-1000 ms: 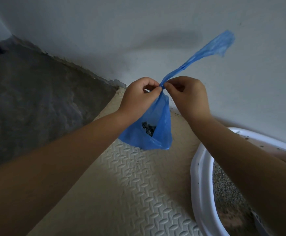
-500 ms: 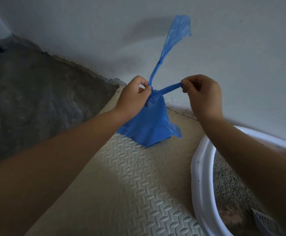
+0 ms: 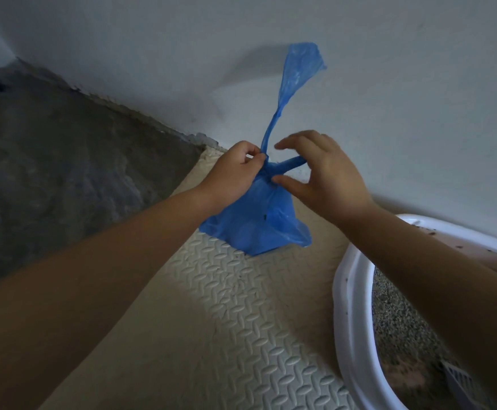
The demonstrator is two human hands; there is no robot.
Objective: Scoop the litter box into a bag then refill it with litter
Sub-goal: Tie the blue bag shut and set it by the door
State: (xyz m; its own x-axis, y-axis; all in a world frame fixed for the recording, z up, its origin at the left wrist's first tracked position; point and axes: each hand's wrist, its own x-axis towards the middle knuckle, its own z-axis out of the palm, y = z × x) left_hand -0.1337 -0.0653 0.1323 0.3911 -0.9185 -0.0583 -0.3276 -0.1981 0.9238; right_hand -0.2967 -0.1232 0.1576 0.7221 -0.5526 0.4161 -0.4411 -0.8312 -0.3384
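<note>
A blue plastic bag (image 3: 256, 229) hangs in the air above the mat, with dark clumps inside. My left hand (image 3: 232, 170) pinches its twisted neck. From there a long loose tail of the bag rises toward the wall. A short, taut twisted strand runs right from the neck into my right hand (image 3: 327, 179), whose thumb and forefinger are spread around it. The white litter box (image 3: 350, 335) sits at the lower right, holding grey litter (image 3: 401, 327). My right forearm hides part of it.
A beige foam mat (image 3: 211, 321) with a raised pattern lies under the bag and the box. Dark grey floor (image 3: 49, 173) lies to the left. A pale wall (image 3: 389, 113) stands close behind. A grey slotted scoop (image 3: 460, 383) lies in the box at the bottom right.
The bag's tail swung from upper right to nearly upright. My right hand moved back toward the neck, and its thumb and forefinger spread apart. My left hand kept its pinch.
</note>
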